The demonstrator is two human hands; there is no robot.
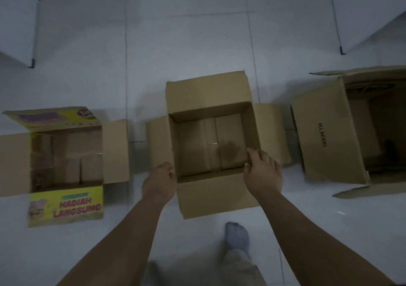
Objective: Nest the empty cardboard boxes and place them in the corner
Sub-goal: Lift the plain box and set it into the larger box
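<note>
Three open cardboard boxes stand in a row on the white tiled floor. The plain brown middle box [208, 92] has its flaps spread outward and is empty inside. My left hand [159, 181] rests against its near left corner, fingers curled at the rim. My right hand [262, 171] lies on its near right corner, fingers apart over the rim. To the left stands a smaller box with yellow printed flaps [66, 206], empty inside. At the right edge sits a larger brown box [329, 136], partly cut off, its inside dark.
White panels on thin dark legs stand at the far left [15, 19] and far right [369, 11]. My socked foot [237, 237] is on the floor just behind the middle box. Open tiled floor [186, 39] lies beyond the boxes.
</note>
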